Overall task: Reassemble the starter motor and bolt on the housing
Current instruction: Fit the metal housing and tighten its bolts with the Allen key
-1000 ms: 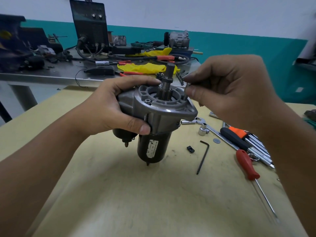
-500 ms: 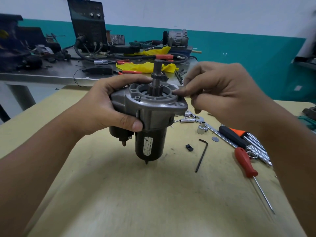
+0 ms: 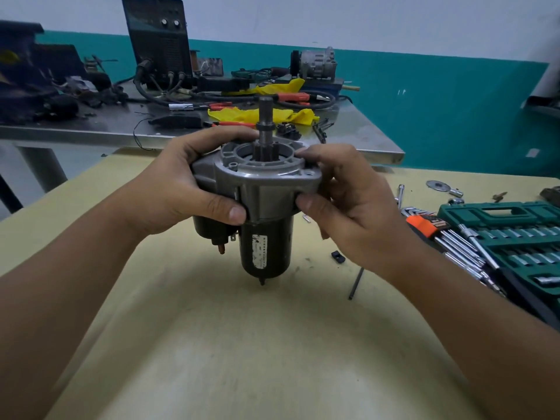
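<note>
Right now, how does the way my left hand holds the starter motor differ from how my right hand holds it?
The left hand wraps the solenoid side of the starter motor, thumb low across the front and fingers over the flange top. The right hand grips the opposite flange edge, thumb under the ear and fingertips on the rim. The left hand covers more of the body; the right hand sits mostly beside it. Both grip the grey housing, holding the motor upright above the table.

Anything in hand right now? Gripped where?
Both hands hold the grey-and-black starter motor upright: left hand and right hand grip opposite sides of its grey aluminium housing.
</note>
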The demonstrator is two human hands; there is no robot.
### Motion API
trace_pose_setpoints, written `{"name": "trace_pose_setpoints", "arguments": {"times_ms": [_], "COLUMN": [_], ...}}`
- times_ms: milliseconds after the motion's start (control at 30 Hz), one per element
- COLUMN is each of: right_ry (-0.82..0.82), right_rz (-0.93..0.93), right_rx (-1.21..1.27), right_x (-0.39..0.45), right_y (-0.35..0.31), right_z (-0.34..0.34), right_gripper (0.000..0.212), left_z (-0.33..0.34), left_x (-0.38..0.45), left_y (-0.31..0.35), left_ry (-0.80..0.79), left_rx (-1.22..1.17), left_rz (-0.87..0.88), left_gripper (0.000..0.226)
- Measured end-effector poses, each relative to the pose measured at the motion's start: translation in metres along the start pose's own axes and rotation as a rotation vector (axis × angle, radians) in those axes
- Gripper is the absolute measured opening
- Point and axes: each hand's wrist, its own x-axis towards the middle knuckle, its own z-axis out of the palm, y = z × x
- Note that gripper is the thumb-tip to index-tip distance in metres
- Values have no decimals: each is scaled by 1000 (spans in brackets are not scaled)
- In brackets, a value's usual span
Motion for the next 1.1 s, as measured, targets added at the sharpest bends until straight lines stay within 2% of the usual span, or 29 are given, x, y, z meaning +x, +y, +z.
{"name": "trace_pose_setpoints", "arguments": {"times_ms": [100, 200, 400, 567, 667, 833, 967, 1100], "right_ry": [87, 181, 278, 388, 489, 603, 593, 590], "right_rz": [-6, -6, 104, 290, 309, 345, 410, 373], "right_rx": [89, 13, 116, 152, 123, 165, 171, 117], "right_x": [-1, -4, -8, -14, -18, -28, -32, -32], "right_y": [-1, -3, -13, -18, -25, -44, -53, -59], "right_z": [10, 17, 31, 41, 50, 78, 87, 88], "right_gripper": [42, 43, 54, 16, 9, 18, 46, 33], "left_z": [-1, -3, -6, -6, -6, -6, -5, -5], "left_x": [0, 0, -1, -1, -1, -1, -1, 0], "left_y": [0, -2, -5, -5, -5, -5, -6, -5], "left_ry": [-6, -14, -21, -21, -17, -9, -6, -14], "left_rx": [-2, -8, -1, -13, -16, -18, -23, -30], "left_rz": [-5, -6, -17, -18, -23, -26, -26, -32], "left_gripper": [96, 96, 100, 100, 99, 101, 103, 102]}}
